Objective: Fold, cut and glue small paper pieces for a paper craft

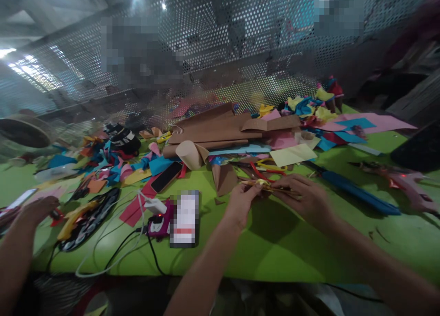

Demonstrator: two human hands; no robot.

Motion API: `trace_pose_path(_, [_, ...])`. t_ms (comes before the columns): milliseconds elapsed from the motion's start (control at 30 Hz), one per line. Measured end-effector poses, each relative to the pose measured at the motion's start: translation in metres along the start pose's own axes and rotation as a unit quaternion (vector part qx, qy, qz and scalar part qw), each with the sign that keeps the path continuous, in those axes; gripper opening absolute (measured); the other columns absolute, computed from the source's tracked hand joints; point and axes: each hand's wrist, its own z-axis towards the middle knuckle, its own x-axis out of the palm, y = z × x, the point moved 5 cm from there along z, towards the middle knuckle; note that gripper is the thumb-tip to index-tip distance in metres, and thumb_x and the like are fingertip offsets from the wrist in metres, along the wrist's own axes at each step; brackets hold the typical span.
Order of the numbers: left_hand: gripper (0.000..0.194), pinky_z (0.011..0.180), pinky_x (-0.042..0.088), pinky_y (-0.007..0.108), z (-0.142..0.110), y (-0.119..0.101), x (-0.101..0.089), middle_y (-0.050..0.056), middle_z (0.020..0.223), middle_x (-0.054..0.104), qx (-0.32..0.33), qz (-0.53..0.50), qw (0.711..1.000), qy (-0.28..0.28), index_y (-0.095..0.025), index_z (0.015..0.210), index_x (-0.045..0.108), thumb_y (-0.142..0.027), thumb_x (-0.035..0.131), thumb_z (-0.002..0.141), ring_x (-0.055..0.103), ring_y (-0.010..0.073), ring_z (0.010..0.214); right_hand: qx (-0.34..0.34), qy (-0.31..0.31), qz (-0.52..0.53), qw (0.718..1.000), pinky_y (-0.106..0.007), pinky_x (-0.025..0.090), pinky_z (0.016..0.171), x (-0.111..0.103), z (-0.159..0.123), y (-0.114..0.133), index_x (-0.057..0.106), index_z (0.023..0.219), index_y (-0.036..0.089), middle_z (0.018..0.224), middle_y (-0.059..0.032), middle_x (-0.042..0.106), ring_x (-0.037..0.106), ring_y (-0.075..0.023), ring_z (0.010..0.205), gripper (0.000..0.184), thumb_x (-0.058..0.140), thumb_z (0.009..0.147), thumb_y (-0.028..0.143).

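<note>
Over the green table (275,256), my left hand (241,200) and my right hand (307,198) meet at a small brown and yellow paper piece (264,182). The left fingers pinch its near end, and my right fingers are closed around the other side. Much of the piece is hidden by the fingers, so its exact shape cannot be made out. Just beyond it lie scissors with red handles (259,173) and a pair with yellow handles (271,165). A folded brown paper piece (223,178) rests left of my left hand.
A pink glue gun (407,185) and a blue tool (360,192) lie at right. Left are a phone (184,220), a magenta power adapter (161,224), cables and a yellow glue gun (77,217). Another person's hand (43,209) works farther left. Brown sheets (213,128) and coloured scraps line the back.
</note>
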Motion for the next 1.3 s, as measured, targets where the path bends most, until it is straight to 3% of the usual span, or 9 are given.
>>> trace_pose_path(267, [0.03,0.078,0.048,0.029,0.001,0.006,0.002,0.003,0.073,0.073,-0.006,0.014,1.0,0.0,-0.015,0.075,0.075,-0.028,0.09,0.053,0.063,0.0144,0.071,0.084,0.015,0.027,0.996,-0.031,0.053,0.059,0.004,-0.006,-0.011,0.07,0.088,0.024,0.08,-0.0038,0.073,0.069,-0.02,0.07,0.012,0.061,0.094,0.028])
trace_pose_path(533, [0.03,0.071,0.047,0.026,0.0,0.006,0.002,0.0,0.065,0.067,-0.001,-0.009,0.999,-0.034,-0.014,0.068,0.07,-0.027,0.09,0.05,0.059,0.0112,0.062,0.038,0.031,-0.001,0.999,-0.034,0.054,0.063,0.003,-0.001,-0.002,0.071,0.09,0.024,0.081,-0.0062,0.074,0.069,-0.0227,0.073,0.013,0.062,0.092,0.033])
trace_pose_path(733, [0.026,0.075,0.048,0.029,0.001,0.008,0.004,0.001,0.064,0.068,-0.01,-0.002,1.0,-0.021,-0.015,0.065,0.07,-0.027,0.088,0.051,0.059,0.0125,0.063,0.11,0.029,0.026,0.993,-0.034,0.054,0.059,0.006,-0.005,-0.011,0.07,0.084,0.026,0.075,-0.0041,0.073,0.068,-0.0218,0.068,0.016,0.061,0.092,0.035])
trace_pose_path(967, [0.024,0.071,0.045,0.028,-0.001,0.009,0.004,0.0,0.065,0.069,0.005,0.011,0.999,-0.036,-0.016,0.066,0.073,-0.028,0.088,0.052,0.058,0.0131,0.063,0.24,0.054,0.145,0.958,-0.031,0.051,0.054,0.011,-0.009,-0.02,0.069,0.081,0.023,0.071,-0.0021,0.071,0.065,-0.0198,0.063,0.02,0.065,0.087,0.042])
trace_pose_path(1167, [0.039,0.08,0.048,0.032,-0.006,0.006,0.01,0.001,0.071,0.072,-0.001,0.026,1.0,0.015,-0.015,0.071,0.072,-0.03,0.095,0.043,0.062,0.0155,0.069,0.327,0.072,0.231,0.914,-0.029,0.047,0.055,0.014,-0.011,-0.028,0.068,0.074,0.022,0.066,-0.0011,0.068,0.061,-0.0182,0.061,0.023,0.071,0.078,0.044])
trace_pose_path(1300, [0.036,0.08,0.048,0.031,-0.007,0.005,0.01,0.001,0.072,0.072,0.015,0.052,0.998,0.015,-0.016,0.071,0.073,-0.028,0.093,0.045,0.062,0.0149,0.07,0.358,0.085,0.267,0.891,-0.029,0.047,0.056,0.017,-0.012,-0.031,0.069,0.073,0.021,0.066,-0.0006,0.067,0.06,-0.0174,0.061,0.023,0.073,0.076,0.044])
